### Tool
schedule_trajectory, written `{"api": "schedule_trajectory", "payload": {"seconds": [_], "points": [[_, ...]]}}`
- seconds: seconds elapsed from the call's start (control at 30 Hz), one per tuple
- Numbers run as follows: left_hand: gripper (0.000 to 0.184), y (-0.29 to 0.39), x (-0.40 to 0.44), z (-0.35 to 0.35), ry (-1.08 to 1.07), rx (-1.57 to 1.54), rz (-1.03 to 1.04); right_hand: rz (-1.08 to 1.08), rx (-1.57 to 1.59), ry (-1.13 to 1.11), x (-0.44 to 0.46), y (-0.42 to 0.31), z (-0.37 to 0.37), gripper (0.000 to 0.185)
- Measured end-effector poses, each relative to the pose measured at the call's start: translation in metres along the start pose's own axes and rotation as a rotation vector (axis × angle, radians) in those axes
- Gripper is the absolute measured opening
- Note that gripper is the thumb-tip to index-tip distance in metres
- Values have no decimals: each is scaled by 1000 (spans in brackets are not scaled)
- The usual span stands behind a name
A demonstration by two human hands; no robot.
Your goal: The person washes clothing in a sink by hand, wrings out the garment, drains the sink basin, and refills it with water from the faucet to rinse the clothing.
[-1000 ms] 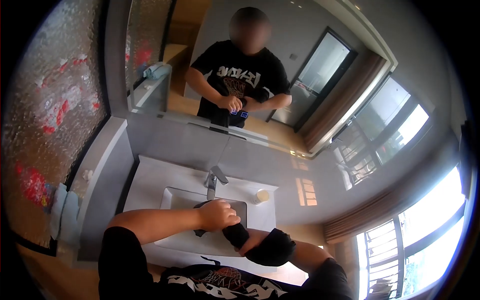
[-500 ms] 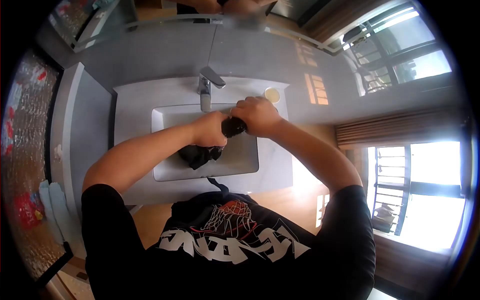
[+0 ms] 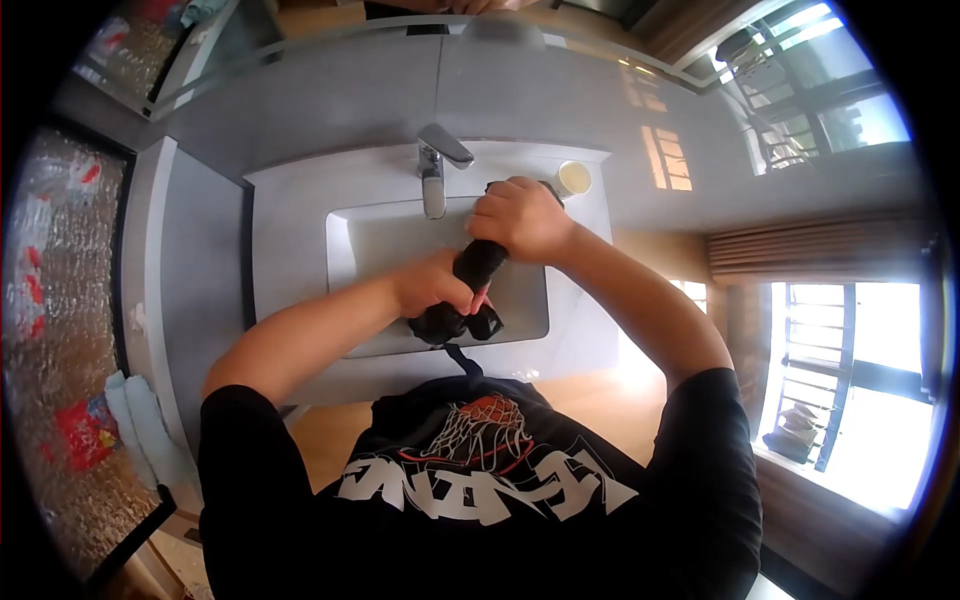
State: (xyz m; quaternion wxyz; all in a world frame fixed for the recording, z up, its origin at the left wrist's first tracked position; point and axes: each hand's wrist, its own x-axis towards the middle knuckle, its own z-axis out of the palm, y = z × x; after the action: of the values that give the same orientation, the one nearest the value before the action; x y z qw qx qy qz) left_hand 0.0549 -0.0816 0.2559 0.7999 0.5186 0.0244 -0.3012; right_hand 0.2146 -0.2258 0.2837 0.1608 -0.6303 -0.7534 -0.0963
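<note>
A wet-looking black cloth (image 3: 479,262) is bunched and twisted between my two hands above the sink basin (image 3: 345,236). My left hand (image 3: 437,283) is closed round its lower part, and loose folds hang below the fingers near the basin's front rim. Farther up, my right hand (image 3: 522,219) is wrapped over the other end, close to the basin's back right corner. A little black cloth shows beyond the right knuckles. What kind of cloth item it is cannot be made out. The chrome faucet (image 3: 433,180) stands behind the basin, left of my right hand.
A pale yellow cup (image 3: 573,179) stands on the white countertop (image 3: 285,250), just behind my right hand. A mirror runs along the back wall. Light blue towels (image 3: 145,430) hang at the left, and a bright window (image 3: 850,370) is on the right.
The black cloth has turned from roughly level to a steeper slant. My left hand has come nearer the basin's front, while my right hand stays toward the back. The view has shifted slightly.
</note>
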Motion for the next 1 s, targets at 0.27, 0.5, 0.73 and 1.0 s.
{"api": "schedule_trajectory", "payload": {"seconds": [0.27, 0.5, 0.73, 1.0], "points": [[42, -5, 2, 2, -120, -295, 69, 1, -9, 96, 8, 3, -3, 18], [43, -9, 7, 5, -284, -461, 94, 3, -27, 156, 15, -1, -15, 19], [34, 6, 7, 14, -154, -351, 198, 495, 130, 331, 7, -20, -18, 48], [29, 20, 3, 20, -56, -376, 413, 703, 1010, 881, -60, -74, 57, 75]]}}
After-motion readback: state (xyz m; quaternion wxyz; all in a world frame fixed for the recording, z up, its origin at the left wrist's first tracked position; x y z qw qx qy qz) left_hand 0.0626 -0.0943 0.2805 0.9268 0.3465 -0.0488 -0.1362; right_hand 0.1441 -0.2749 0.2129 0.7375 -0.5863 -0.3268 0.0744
